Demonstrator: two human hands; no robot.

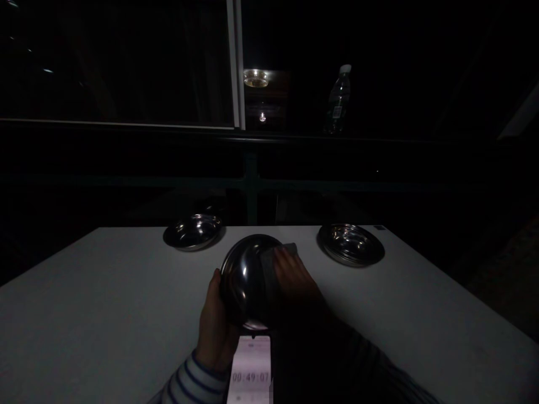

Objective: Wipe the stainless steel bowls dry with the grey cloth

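Note:
A shiny steel bowl (244,278) is tilted up on its edge just above the white table (105,303), its inside facing me. My left hand (214,325) grips the bowl's left rim, thumb over the edge. My right hand (292,275) presses a dark grey cloth (275,258) against the bowl's right inner side, fingers closed on the cloth. A striped sleeve covers my left wrist.
Two more steel bowls rest on the table's far side, one at the left (193,231) and one at the right (351,243). A lit phone (250,370) showing a timer lies by my left wrist. A water bottle (338,100) stands on a dark ledge behind.

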